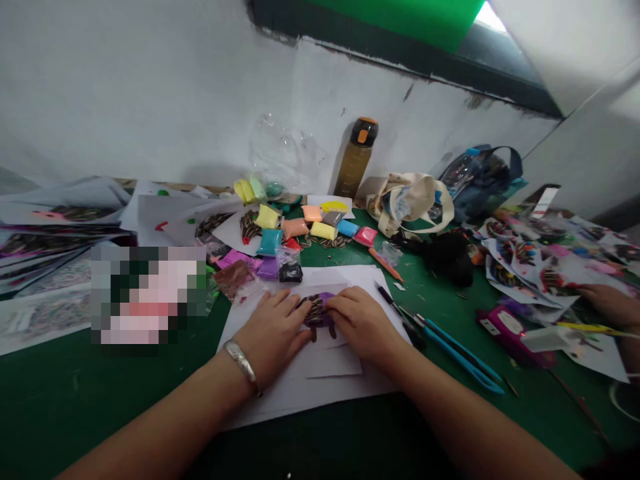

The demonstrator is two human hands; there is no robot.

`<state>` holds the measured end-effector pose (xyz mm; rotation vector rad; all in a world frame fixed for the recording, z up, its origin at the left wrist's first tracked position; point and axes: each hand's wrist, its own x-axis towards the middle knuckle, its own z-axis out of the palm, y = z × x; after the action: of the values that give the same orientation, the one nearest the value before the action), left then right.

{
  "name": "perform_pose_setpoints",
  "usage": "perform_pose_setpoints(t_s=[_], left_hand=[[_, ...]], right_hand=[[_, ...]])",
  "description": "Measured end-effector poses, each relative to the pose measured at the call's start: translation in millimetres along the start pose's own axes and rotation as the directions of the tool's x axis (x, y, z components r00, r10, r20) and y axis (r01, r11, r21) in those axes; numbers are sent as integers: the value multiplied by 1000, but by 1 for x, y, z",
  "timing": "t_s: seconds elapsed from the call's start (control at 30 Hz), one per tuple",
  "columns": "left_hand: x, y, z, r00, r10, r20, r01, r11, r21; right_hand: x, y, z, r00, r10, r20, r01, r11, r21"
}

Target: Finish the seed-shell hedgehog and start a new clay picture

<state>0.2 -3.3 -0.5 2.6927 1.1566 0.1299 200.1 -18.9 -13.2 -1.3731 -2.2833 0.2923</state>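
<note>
In front of me, a small figure of striped sunflower seeds point(315, 311) set in purple clay point(327, 299) lies on a white sheet of paper point(335, 363). My left hand point(270, 333), with a silver bracelet point(241, 363) at its wrist, rests on the paper with fingers stretched out, their tips at the figure's left side. On the other side, my right hand point(365, 327) has its thumb and fingers pressed together at the purple clay's right edge. Whatever is between those fingertips is hidden.
Bagged coloured clay point(296, 228) and loose seeds point(345, 241) lie beyond the paper. Right of it are a black pen point(393, 300) and blue tweezers point(463, 353). A bottle point(356, 160) stands by the wall. Another person's hand point(607, 303) touches seed pictures point(530, 260) at right.
</note>
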Motion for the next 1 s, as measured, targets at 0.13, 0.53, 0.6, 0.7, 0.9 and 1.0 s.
perform_pose_setpoints(t_s=[0.13,0.53,0.6,0.7,0.9,1.0], left_hand=[[0,0,0,1000,-5,0,5,1000,2],[1,0,5,1000,-2,-13,2,1000,11],[1,-1,5,1000,-1,-27,1,1000,12],[1,-1,5,999,-4,-36,4,1000,9],[0,-1,3,999,8,-48,-8,1000,-3],[-1,-1,4,999,15,-39,-14,1000,5]], right_hand=[[-1,0,3,1000,10,-9,-11,1000,-12],[-1,1,21,1000,-20,9,20,1000,8],[-1,1,19,1000,-6,14,6,1000,28],[-1,2,9,1000,31,-4,-31,998,47],[-1,2,3,999,41,25,-41,999,-19],[1,2,9,999,36,23,-35,997,-65]])
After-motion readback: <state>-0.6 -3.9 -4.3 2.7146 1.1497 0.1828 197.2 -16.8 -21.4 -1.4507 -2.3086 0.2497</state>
